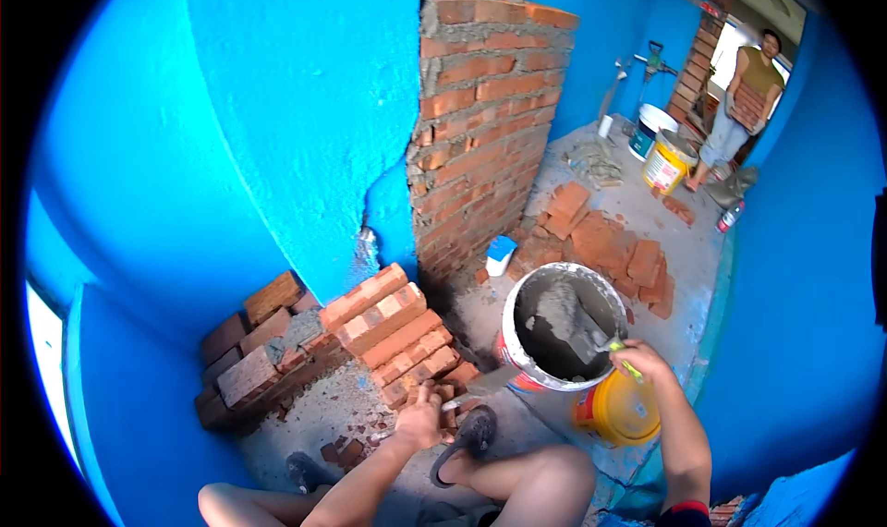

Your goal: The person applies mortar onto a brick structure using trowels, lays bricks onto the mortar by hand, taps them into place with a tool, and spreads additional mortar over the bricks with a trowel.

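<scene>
1. Metal trowel with a yellow-green handle (584, 340): its mortar-coated blade sits inside the mouth of a round white plastic bucket (507, 328), and its handle crosses the rim on our right.
2. Our right hand (642, 359) has its fingers wrapped round that handle. Our left hand (421, 420) is curled round a flat grey metal blade tool (490, 382), which points at the bucket's left side; we cannot tell whether the two touch.
3. Edges: the smooth blue painted wall (795, 250) bounds us on the right. Ahead and left, the half-height red brick wall (490, 111) ends a second blue plastered wall (277, 111).
4. Room: a strip of grey concrete floor (688, 268) runs along the right wall beyond the bucket. Our right foot, in a dark slipper (476, 430), sits just beside the neat stack of orange-red bricks (388, 333), so we have little width there.
5. In the way: a yellow round lidded bucket (633, 407) stands close by the white one, under our right forearm. Loose flat red bricks (610, 250) spread beyond, near a small white tub with a blue lid (500, 254).
6. Around: more old bricks (254, 375) are piled against the left wall. Far off, a person (758, 84) stands in the doorway holding bricks, near an upright yellow bucket (669, 162).
</scene>
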{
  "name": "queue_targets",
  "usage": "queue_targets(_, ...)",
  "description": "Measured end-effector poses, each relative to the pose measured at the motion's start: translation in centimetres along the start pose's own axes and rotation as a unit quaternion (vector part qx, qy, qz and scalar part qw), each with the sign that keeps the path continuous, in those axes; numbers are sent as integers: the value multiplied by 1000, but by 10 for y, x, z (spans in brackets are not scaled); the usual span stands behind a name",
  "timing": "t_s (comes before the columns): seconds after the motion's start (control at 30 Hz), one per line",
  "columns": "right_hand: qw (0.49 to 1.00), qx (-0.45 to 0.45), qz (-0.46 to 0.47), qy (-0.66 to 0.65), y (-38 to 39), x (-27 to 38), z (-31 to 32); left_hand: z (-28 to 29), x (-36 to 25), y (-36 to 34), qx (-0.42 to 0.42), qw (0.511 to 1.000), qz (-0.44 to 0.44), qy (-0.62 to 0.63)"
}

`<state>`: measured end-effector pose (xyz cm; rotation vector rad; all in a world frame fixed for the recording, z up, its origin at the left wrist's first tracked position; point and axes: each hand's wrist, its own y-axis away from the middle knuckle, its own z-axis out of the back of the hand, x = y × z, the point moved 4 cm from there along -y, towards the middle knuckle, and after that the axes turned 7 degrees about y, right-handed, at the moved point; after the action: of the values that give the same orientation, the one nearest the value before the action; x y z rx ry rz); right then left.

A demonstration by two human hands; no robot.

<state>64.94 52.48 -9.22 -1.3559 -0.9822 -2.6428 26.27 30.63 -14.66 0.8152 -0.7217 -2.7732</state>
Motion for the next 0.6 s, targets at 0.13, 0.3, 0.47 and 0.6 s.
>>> queue_targets(0.13,998,-27,-28,-46,25,-8,3,-21,13,-12,-12,993,-43,-107)
queue_targets(0.3,994,-80,-46,-59,59,-3,6,-17,31,31,-56,998,-4,-32)
queue_targets(0.47,995,-69,-22,-70,92,27,-18,-46,116,110,-175,969,108,137)
queue_targets(0.6,994,-43,-9,-102,113,69,-53,-38,166,163,-240,924,179,239)
